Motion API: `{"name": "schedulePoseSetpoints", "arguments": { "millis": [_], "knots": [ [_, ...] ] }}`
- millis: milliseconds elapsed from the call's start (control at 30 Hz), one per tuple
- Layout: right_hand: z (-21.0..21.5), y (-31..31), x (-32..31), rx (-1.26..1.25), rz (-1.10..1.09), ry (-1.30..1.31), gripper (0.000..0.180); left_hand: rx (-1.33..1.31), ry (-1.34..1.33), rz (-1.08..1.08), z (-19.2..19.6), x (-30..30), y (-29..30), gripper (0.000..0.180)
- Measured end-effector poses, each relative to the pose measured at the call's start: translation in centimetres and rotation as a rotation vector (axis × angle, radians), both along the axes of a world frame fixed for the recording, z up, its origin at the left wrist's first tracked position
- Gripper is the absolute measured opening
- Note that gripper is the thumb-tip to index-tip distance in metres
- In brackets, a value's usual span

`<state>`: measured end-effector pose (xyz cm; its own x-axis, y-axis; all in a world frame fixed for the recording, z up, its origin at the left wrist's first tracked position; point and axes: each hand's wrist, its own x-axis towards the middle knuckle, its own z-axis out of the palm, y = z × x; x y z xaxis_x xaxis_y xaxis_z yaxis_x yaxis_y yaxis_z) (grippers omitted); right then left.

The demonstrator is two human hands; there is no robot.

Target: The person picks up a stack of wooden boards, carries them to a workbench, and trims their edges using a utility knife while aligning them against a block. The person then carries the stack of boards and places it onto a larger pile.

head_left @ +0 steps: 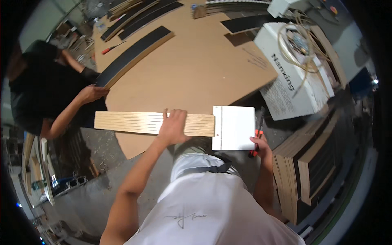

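Note:
A stack of light wooden strips [134,123] lies crosswise in front of me, partly over the table's near edge. My left hand [173,127] is wrapped across it right of the middle, fingertips over the far edge. Against the stack's right end sits a flat white square panel [234,128] with small holes along its left side. My right hand [263,148] grips the panel's lower right edge, thumb on top. A tool with orange-and-black handles [259,134] shows just beyond that hand; whether the fingers also touch it is hidden.
A brown board tabletop [192,73] spreads ahead, bearing black-faced planks [136,53] and a screwdriver [108,50]. At left a co-worker [49,85] holds one plank's near end. A white box [281,77] with hoses stands right, above stacked boards [292,175].

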<state>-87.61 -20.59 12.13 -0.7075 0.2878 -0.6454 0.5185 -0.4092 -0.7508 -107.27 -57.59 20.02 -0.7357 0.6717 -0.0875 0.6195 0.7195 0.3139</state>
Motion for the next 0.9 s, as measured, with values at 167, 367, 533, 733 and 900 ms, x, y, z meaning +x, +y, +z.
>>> {"name": "schedulePoseSetpoints", "arguments": {
  "millis": [167,367,533,733,900],
  "knots": [
    [2.8,-0.9,0.1,-0.051,0.086,0.135,0.048,0.010,0.035,-0.038,0.1,0.4,0.2,0.085],
    [2.8,-0.3,0.4,-0.029,0.102,0.117,0.050,-0.013,0.003,-0.044,0.2,0.5,0.7,0.083],
    [1.3,-0.9,-0.3,0.002,-0.078,0.152,0.042,0.002,0.034,-0.052,0.0,0.0,0.4,0.081],
    [-1.0,0.6,-7.3,-0.064,-0.372,0.281,0.024,-0.003,0.040,0.010,1.1,-0.3,-0.3,0.085],
    [-0.9,1.7,-14.2,-0.110,-0.492,0.186,0.018,-0.009,-0.066,0.016,-0.7,0.0,-0.1,0.086]
  ]
}}
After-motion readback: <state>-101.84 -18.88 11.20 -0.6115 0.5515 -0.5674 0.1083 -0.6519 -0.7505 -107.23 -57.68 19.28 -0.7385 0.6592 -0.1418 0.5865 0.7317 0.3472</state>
